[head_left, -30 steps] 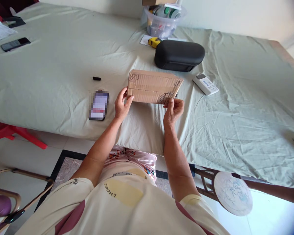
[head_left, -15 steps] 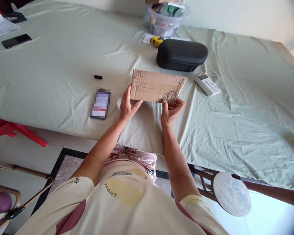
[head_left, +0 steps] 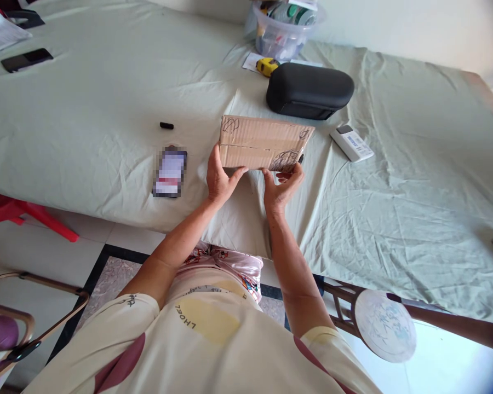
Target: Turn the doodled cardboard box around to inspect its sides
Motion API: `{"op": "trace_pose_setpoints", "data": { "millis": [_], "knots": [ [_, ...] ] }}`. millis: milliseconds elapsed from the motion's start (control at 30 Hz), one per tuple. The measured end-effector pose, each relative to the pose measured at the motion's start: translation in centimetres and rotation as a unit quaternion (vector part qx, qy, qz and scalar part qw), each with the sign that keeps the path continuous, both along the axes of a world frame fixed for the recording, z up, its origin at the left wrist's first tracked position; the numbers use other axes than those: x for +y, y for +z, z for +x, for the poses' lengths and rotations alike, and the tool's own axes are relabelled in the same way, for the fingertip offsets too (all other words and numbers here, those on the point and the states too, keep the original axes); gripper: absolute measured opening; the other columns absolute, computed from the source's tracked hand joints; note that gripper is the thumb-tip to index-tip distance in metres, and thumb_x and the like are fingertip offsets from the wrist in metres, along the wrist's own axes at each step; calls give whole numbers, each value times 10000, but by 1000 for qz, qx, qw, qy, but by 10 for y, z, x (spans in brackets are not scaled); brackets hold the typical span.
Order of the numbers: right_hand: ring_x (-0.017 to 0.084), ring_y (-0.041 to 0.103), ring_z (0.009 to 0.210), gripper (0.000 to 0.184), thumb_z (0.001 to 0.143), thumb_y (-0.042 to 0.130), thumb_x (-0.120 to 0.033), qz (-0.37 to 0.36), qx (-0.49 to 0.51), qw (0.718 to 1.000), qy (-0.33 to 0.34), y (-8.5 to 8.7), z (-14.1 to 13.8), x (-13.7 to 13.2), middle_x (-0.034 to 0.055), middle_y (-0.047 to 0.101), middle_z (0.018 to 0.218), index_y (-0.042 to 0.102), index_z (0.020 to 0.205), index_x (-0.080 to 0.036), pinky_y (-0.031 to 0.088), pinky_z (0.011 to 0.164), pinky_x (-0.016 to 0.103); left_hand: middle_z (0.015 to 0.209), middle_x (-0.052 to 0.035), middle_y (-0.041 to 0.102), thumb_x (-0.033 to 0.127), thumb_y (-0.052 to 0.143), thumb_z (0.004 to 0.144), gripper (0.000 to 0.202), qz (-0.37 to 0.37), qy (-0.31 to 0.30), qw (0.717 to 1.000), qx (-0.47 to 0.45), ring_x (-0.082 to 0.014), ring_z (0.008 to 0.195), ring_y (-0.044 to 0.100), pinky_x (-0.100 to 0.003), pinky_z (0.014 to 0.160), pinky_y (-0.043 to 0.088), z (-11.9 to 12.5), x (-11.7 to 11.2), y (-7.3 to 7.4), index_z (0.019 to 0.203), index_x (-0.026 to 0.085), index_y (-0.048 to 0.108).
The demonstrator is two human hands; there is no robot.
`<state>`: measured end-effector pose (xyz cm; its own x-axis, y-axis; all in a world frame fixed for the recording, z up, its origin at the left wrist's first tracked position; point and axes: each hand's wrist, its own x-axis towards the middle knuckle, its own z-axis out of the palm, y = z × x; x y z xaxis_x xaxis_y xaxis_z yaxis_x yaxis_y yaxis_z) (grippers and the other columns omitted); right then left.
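A flat brown cardboard box with pen scribbles at its corners is held just above the pale green sheet. My left hand grips its near left edge, thumb up the side and fingers underneath. My right hand supports the near right underside, palm up, fingers curled beneath the box.
A phone lies left of my hands, with a small black item beyond it. Behind the box sit a black case, a yellow tape measure, a clear tub and a white remote. Another phone lies far left.
Both hands slid inward along the box's near edge and turned more under it. The box tilted flatter and shifted slightly right and away.
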<state>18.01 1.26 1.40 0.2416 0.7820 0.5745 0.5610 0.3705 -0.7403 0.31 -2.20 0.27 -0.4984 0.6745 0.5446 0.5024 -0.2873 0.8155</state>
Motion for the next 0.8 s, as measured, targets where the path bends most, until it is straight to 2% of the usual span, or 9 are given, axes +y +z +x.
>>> {"op": "trace_pose_setpoints", "data": {
  "millis": [133, 300, 467, 567, 700, 800],
  "knots": [
    [183, 603, 850, 553, 982, 569, -683, 19, 37, 999, 24, 4, 8, 3, 42, 578, 1067, 591, 1330, -254, 578, 832, 413, 1684, -224, 474, 834, 697, 859, 1058, 21, 9, 1000, 7, -365, 1602, 457, -522, 1318, 408, -11, -4, 3, 1650, 228, 341],
    [191, 635, 854, 552, 1042, 424, -699, 57, 77, 995, 25, 16, 13, 0, 34, 588, 985, 652, 1238, -236, 585, 836, 423, 1591, -183, 593, 808, 575, 961, 873, 36, 10, 999, 25, -318, 1484, 586, -463, 1214, 501, -22, -6, 3, 1612, 242, 445],
    [224, 664, 817, 579, 1032, 421, -759, 85, 96, 992, 8, 25, 13, -6, 40, 605, 914, 677, 1137, -250, 603, 770, 437, 1403, -110, 725, 768, 440, 1041, 691, 71, 30, 996, 35, -246, 1305, 697, -403, 1142, 555, -27, -5, 4, 1521, 291, 579],
    [240, 642, 780, 597, 1000, 438, -812, 98, 102, 990, 11, 27, 14, -7, 44, 593, 879, 674, 1080, -269, 589, 716, 450, 1319, -87, 758, 750, 405, 1062, 643, 80, 41, 996, 12, -224, 1252, 718, -376, 1149, 551, -31, -5, 7, 1442, 294, 653],
    [208, 599, 765, 568, 974, 508, -816, 92, 118, 988, 31, 24, 14, -1, 42, 602, 885, 672, 1102, -287, 557, 689, 404, 1262, -86, 773, 751, 381, 1069, 642, 70, 45, 996, -18, -219, 1246, 726, -372, 1154, 551, -36, -2, 7, 1312, 260, 716],
    [175, 599, 767, 515, 991, 521, -755, 69, 133, 988, 46, 17, 13, 7, 7, 565, 858, 640, 1080, -262, 536, 705, 356, 1173, -89, 787, 769, 417, 1051, 641, 58, 59, 996, -30, -211, 1144, 755, -362, 1066, 590, -38, 2, 2, 1202, 228, 724]
  ]
}}
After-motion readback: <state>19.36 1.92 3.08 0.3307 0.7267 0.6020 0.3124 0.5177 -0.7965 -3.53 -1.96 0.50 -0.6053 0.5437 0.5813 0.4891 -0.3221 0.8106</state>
